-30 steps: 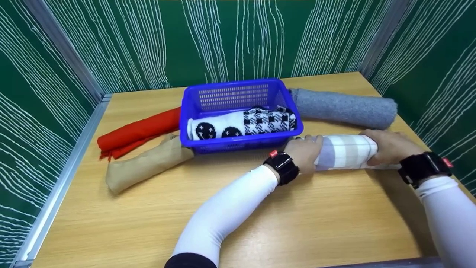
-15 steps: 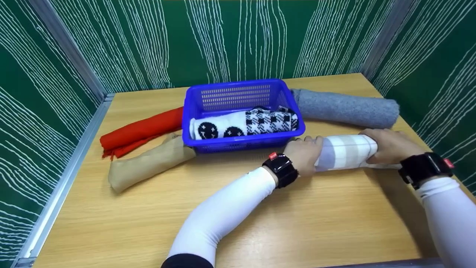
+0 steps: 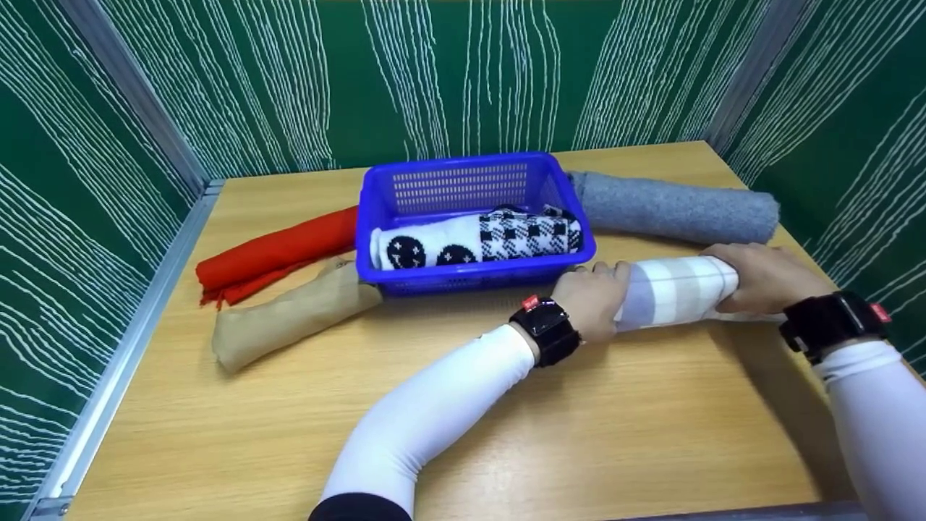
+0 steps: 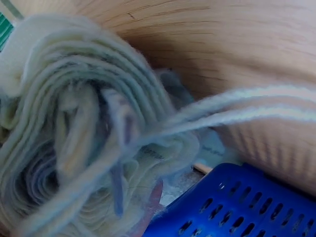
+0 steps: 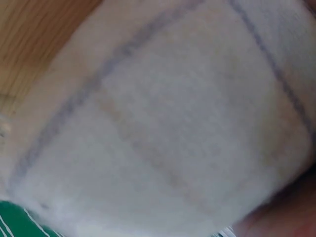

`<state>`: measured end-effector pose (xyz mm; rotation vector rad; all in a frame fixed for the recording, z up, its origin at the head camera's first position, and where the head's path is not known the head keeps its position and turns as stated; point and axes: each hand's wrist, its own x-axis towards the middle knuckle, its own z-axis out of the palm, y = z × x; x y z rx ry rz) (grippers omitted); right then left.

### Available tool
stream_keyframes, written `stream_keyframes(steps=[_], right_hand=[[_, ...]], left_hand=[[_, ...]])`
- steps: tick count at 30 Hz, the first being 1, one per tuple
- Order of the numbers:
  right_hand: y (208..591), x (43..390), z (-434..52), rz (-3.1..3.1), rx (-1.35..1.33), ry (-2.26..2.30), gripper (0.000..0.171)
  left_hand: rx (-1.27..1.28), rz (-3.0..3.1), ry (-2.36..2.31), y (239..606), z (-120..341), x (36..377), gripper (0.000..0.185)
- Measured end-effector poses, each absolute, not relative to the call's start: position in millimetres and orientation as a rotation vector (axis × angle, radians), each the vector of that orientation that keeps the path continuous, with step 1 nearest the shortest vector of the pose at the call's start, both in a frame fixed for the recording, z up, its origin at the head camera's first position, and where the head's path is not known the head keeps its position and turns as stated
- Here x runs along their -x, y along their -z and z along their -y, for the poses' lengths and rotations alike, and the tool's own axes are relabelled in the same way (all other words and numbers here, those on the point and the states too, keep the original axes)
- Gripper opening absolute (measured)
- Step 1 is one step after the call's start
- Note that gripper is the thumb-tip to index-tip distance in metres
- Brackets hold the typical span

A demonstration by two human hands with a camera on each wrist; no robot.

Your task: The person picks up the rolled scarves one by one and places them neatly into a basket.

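A rolled white and grey checked cloth lies on the wooden table just right of the blue basket. My left hand grips its left end and my right hand grips its right end. In the left wrist view the roll's spiral end fills the frame, with the basket rim below it. The right wrist view shows only the checked cloth up close. Inside the basket lies a rolled black and white patterned cloth.
A grey rolled cloth lies behind the checked roll at the right. Left of the basket are a red rolled cloth and a tan rolled cloth. Green patterned walls enclose the table on three sides.
Both hands and the checked roll have shifted slightly away from me, toward the grey roll. Their hold on it is the same.
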<state>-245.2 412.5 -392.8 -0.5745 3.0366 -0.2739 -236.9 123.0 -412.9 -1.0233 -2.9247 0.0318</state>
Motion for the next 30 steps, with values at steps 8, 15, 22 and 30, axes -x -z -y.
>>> stream_keyframes(steps=[8, 15, 22, 30], right_hand=[[387.0, 244.3, -410.1, -3.041, 0.583, 0.293, 0.062], [384.4, 244.4, -412.7, -3.065, 0.633, 0.238, 0.063], [377.5, 243.8, -411.5, -3.042, 0.596, 0.268, 0.064], [369.3, 240.4, -407.7, -3.079, 0.607, 0.294, 0.057]], left_hand=[[0.984, 2.958, -0.048, 407.0, -124.8, 229.8, 0.088], [0.973, 2.893, -0.063, 405.0, -123.3, 224.6, 0.084], [0.955, 2.929, -0.062, 396.9, -124.5, 221.0, 0.089], [0.911, 2.973, -0.08, 389.2, -126.1, 217.1, 0.095]])
